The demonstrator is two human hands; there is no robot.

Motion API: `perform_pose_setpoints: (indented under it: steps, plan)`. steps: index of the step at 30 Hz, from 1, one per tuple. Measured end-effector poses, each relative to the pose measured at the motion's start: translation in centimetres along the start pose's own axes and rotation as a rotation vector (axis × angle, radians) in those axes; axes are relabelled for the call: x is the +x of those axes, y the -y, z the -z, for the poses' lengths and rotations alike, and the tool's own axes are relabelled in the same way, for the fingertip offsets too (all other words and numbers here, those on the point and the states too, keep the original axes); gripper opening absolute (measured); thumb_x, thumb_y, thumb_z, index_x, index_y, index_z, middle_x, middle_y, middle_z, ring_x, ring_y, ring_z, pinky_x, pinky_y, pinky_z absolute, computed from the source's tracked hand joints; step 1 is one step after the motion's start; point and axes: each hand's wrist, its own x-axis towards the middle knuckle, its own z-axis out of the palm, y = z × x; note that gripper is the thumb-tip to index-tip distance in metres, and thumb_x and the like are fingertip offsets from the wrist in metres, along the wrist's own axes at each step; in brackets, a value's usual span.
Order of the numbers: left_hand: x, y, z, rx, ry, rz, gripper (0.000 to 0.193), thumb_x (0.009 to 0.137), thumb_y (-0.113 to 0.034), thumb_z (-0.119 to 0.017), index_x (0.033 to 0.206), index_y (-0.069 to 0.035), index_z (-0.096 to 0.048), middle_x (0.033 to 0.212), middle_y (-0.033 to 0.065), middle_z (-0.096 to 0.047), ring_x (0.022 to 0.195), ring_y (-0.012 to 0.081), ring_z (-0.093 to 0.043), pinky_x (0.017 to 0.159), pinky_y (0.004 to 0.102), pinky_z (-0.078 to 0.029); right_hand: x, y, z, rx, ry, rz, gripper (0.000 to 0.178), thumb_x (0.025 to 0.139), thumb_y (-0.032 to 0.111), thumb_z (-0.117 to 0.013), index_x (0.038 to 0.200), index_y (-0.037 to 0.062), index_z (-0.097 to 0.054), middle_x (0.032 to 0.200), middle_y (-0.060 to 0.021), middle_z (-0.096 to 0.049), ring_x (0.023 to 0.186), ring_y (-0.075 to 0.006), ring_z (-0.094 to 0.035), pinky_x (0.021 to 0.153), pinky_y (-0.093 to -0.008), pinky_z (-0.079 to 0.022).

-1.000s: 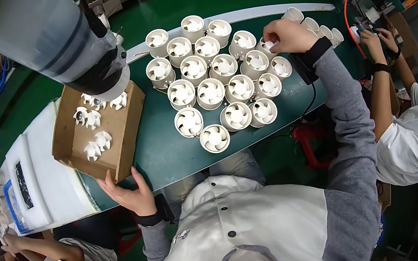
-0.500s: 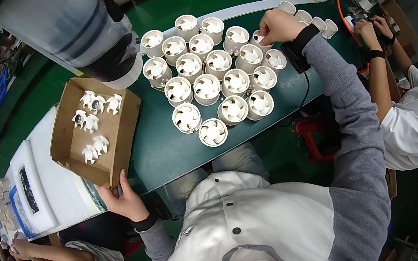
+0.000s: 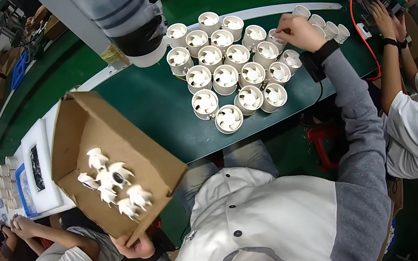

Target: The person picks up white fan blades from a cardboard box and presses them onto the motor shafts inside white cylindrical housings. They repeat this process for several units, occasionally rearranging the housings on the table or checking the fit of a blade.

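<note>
Lifted off the desk (image 3: pixel 160 105) since a second ago, the cardboard box (image 3: pixel 115 163) now hangs tilted toward the person's lap, its near corner gripped from below by the left hand (image 3: pixel 136 248), fingers clenched on the cardboard edge. That slope gathers the white fan impellers (image 3: pixel 113 186) in a loose heap on the box floor, where they are easy to see and pick. The right hand (image 3: pixel 300 32) has stayed at the far right edge of the cluster of white round fan housings (image 3: pixel 229 71), fingers curled over one housing; whether they pinch a part I cannot tell. The housings stand upright, touching one another in tight rows on the green desk, open ends up. A co-worker's hands (image 3: pixel 386 18) work well apart on the right.
</note>
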Motion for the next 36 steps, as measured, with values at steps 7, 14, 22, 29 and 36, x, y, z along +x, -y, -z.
perform_pose_setpoints:
  steps: [7,14,22,29,36]
  plan:
    - [4.3,-7.4,-3.6,-0.301,0.405,-0.238,0.036,0.066,-0.019,-0.078,0.084,-0.002,-0.052,0.093,0.026,-0.058,0.081,0.0371,-0.061,0.071,0.0412,-0.049,-6.7,10.7,6.1,0.373,-0.036,0.145,0.013,0.084,0.009,-0.061,0.087,-0.0029,-0.064,0.074,-0.0074,-0.06,0.066,-0.0145,-0.055,0.056,-0.0243,-0.041]
    - [9.5,-14.9,-15.2,-0.397,0.615,-0.384,0.033,0.057,-0.017,-0.082,0.074,-0.004,-0.057,0.114,0.0383,-0.052,0.076,0.0337,-0.066,0.06,0.0295,-0.053,-14.6,17.8,11.9,0.196,-0.467,0.367,0.036,0.075,0.024,-0.07,0.099,-0.0012,-0.062,0.09,-0.0096,-0.059,0.066,-0.0187,-0.053,0.056,-0.0252,-0.042]
    - [12.0,-20.7,-24.5,-0.37,0.584,-0.362,0.04,0.063,-0.008,-0.079,0.096,-0.004,-0.057,0.13,0.0298,-0.044,0.096,0.0379,-0.062,0.076,0.0378,-0.052,-8.6,16.6,11.3,-0.457,-0.247,0.262,0.022,0.067,0.008,-0.066,0.087,0.0018,-0.057,0.081,-0.008,-0.054,0.077,-0.0265,-0.054,0.063,-0.0343,-0.044]
    - [9.5,-17.0,-23.8,-0.154,1.012,-0.442,0.058,0.07,-0.015,-0.075,0.123,-0.011,-0.052,0.142,0.0218,-0.031,0.128,0.0426,-0.033,0.1,0.0481,-0.036,0.0,1.6,7.6,-0.495,-0.196,0.157,0.017,0.075,0.007,-0.063,0.09,0.0033,-0.055,0.085,-0.0117,-0.057,0.087,-0.0316,-0.055,0.072,-0.0397,-0.046]
    - [6.7,-13.9,-22.8,0.052,1.029,-0.374,0.058,0.071,-0.023,-0.075,0.123,-0.012,-0.053,0.141,0.0168,-0.034,0.134,0.0412,-0.023,0.102,0.0607,-0.024,4.8,-3.9,2.4,-0.417,-0.102,0.127,0.021,0.072,0.007,-0.068,0.089,0.0034,-0.057,0.086,-0.0136,-0.061,0.087,-0.0341,-0.057,0.075,-0.0414,-0.047]
